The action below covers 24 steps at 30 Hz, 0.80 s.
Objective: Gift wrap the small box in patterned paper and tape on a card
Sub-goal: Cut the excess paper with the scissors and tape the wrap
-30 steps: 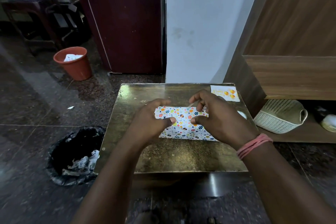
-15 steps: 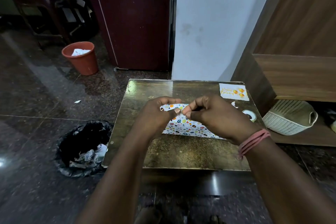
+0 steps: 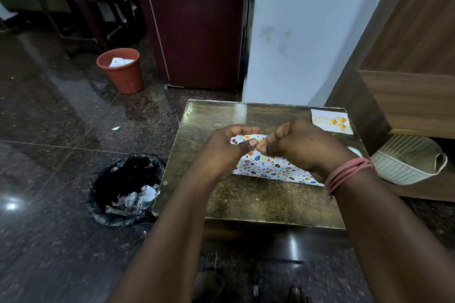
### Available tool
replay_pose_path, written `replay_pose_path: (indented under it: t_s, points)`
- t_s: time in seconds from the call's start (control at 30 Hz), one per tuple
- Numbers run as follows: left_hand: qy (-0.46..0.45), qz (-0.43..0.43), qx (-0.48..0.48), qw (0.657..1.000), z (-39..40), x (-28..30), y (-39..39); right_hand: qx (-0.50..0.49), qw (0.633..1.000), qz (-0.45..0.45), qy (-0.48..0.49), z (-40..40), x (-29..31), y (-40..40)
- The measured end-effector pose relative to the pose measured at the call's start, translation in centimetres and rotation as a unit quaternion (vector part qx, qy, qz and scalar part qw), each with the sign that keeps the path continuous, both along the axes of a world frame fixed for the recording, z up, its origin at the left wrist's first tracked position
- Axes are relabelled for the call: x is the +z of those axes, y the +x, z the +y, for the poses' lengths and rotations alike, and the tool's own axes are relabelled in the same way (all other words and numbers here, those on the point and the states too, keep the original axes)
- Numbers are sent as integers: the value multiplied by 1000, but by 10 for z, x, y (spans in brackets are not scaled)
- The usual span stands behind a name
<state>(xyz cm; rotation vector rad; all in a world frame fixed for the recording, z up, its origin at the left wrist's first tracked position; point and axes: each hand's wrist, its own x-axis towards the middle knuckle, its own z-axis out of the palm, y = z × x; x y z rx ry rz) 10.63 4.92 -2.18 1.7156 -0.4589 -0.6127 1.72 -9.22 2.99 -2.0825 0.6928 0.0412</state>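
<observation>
White patterned paper with coloured eggs and hearts lies on the small brown table, folded up over the small box, which is hidden under it and my hands. My left hand curls round the paper's left end, thumb pressing on top. My right hand pinches the paper's top fold, its thumb tip meeting my left thumb. A white birthday card with orange balloons sits at the table's far right corner. A white tape roll peeks out behind my right wrist.
A black-bagged bin with crumpled paper stands left of the table. An orange bucket sits further back by a dark red door. A white woven basket lies on a low wooden shelf at right.
My hands have drawn together from the paper's two ends to its middle, thumbs now touching over the top fold. The camera has swung left, so the table sits further right.
</observation>
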Motion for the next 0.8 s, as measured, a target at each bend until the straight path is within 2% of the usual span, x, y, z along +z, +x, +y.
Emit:
replay_pose_path:
  t_s: [0.43,0.7,0.8]
  points:
    - [-2,-12,-1,1000,0,-4,1,-11,998,19,-63,13,1,7]
    - [-12,-5,0,1000,0,-4,0,-5,983,7,-185,24,-7,9]
    - [-17,-2,-1,1000,0,-3,0,-4,981,-5,-193,27,-4,8]
